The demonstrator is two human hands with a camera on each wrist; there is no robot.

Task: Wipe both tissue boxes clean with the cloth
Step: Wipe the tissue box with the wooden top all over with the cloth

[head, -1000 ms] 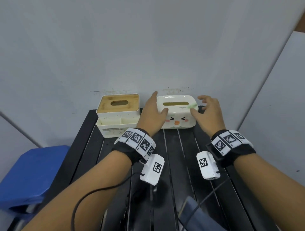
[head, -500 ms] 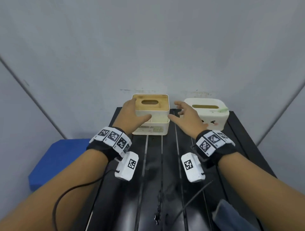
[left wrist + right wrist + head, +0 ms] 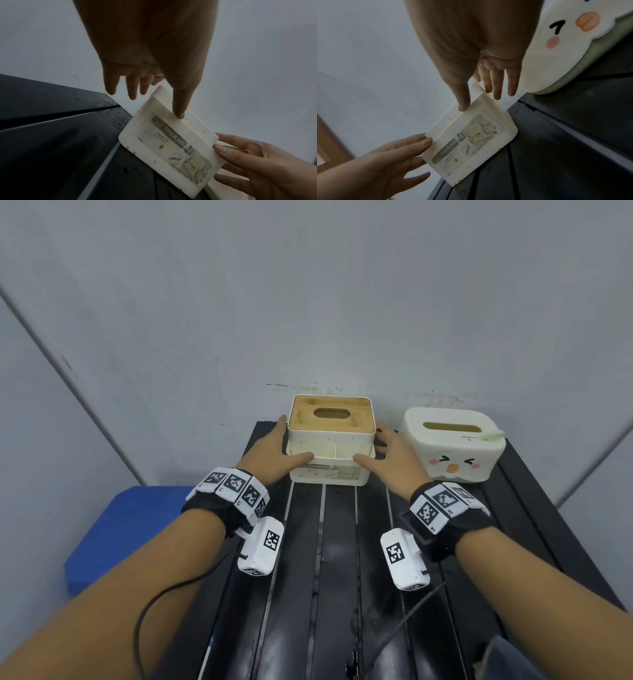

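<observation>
A cream tissue box with a wooden lid (image 3: pixel 330 440) stands at the back of the black slatted table (image 3: pixel 339 577). Brown specks dot its labelled front (image 3: pixel 171 148) (image 3: pixel 471 142). My left hand (image 3: pixel 284 443) (image 3: pixel 154 106) flanks its left side, fingers straight, thumb tip touching the front ledge. My right hand (image 3: pixel 376 446) (image 3: pixel 479 103) mirrors it on the right side. A white tissue box with a cartoon face (image 3: pixel 452 443) (image 3: pixel 556 47) sits just to the right, untouched. A blue-grey cloth (image 3: pixel 507 659) lies at the table's near right corner.
A grey wall rises directly behind both boxes. A blue block (image 3: pixel 123 535) sits low to the left of the table. Bare black slats stretch between my forearms, with a few wet-looking marks.
Both hands left the cartoon-face box and moved left to the wooden-lid box, now touching its two sides. The camera view shifted left with them.
</observation>
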